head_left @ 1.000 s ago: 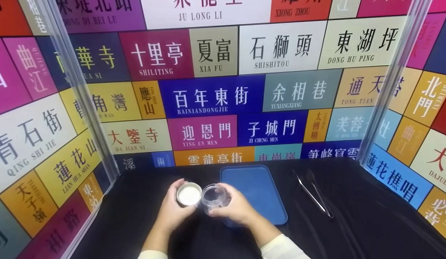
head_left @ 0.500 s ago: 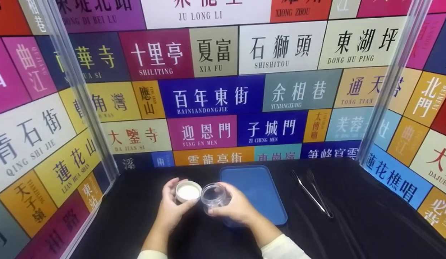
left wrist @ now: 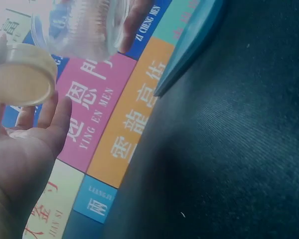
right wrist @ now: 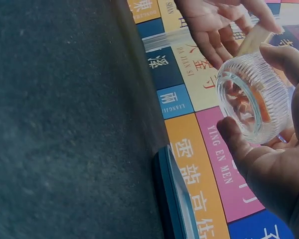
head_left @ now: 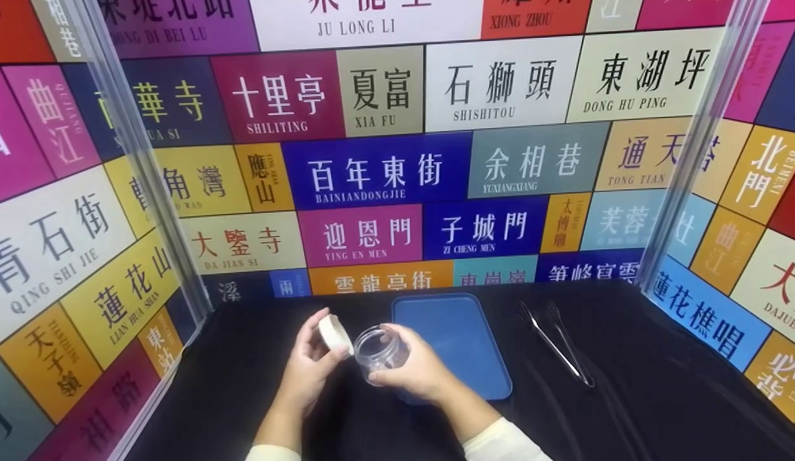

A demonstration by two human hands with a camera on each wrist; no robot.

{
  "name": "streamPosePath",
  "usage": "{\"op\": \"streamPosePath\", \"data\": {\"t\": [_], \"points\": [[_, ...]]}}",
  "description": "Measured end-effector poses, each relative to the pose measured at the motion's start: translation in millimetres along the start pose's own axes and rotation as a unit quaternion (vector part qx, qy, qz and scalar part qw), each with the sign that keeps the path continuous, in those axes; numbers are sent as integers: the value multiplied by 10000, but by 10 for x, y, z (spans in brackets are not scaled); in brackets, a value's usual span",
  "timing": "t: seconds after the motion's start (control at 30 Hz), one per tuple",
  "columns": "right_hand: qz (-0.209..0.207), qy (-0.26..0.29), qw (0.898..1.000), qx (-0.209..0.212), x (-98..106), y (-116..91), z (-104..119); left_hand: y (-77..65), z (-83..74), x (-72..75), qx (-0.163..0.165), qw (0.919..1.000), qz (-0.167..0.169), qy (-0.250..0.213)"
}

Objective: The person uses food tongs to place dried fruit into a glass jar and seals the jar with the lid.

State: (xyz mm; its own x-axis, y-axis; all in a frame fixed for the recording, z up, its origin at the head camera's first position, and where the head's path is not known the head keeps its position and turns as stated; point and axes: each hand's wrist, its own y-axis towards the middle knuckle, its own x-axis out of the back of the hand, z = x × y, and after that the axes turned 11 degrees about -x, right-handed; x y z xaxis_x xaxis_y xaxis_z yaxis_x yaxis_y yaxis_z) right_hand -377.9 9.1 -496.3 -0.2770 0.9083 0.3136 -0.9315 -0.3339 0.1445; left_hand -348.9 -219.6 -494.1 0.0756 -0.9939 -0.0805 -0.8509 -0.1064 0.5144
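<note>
In the head view my left hand (head_left: 306,363) pinches a cream-coloured round lid (head_left: 334,334) between thumb and fingers. The lid is tilted nearly on edge, its inner side facing the jar. A clear jar (head_left: 375,358) with an uncovered mouth sits in the grip of my right hand (head_left: 424,371), just right of the lid. Its ribbed wall and thick base show in the right wrist view, where the jar (right wrist: 251,99) looks see-through. From the left wrist the lid (left wrist: 25,77) turns a smooth tan face to the camera.
A blue tray (head_left: 464,339) lies behind and to the right of my right hand. Metal tongs (head_left: 567,355) rest further right on the black tablecloth (head_left: 346,429). Walls of coloured name panels (head_left: 371,169) and clear corner posts (head_left: 685,147) surround the table.
My left hand has turned the lid from facing upward to nearly on edge, towards the jar. The jar in my right hand has tilted slightly and shifted a little left.
</note>
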Motion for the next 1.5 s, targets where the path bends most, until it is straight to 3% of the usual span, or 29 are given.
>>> {"op": "streamPosePath", "data": {"t": [0.13, 0.53, 0.77, 1.03, 1.5], "points": [[7, 18, 10000, -73, 0, -4, 9, 8, -38, -38, 65, 9996, 246, 92], [-18, -30, 10000, 3, -1, -11, -1, 14, -128, -126, 225, 9953, 543, 774], [-63, -364, 9991, 195, -1, -1, -11, -1, -179, -155, 84, 9860, 852, 1434], [-79, -491, 9987, 138, -17, 0, -22, -17, -150, -189, -137, 9772, 1241, 1716], [-31, -592, 9979, 251, -41, -1, -43, -34, -153, -199, -111, 9707, 1385, 1961]]}}
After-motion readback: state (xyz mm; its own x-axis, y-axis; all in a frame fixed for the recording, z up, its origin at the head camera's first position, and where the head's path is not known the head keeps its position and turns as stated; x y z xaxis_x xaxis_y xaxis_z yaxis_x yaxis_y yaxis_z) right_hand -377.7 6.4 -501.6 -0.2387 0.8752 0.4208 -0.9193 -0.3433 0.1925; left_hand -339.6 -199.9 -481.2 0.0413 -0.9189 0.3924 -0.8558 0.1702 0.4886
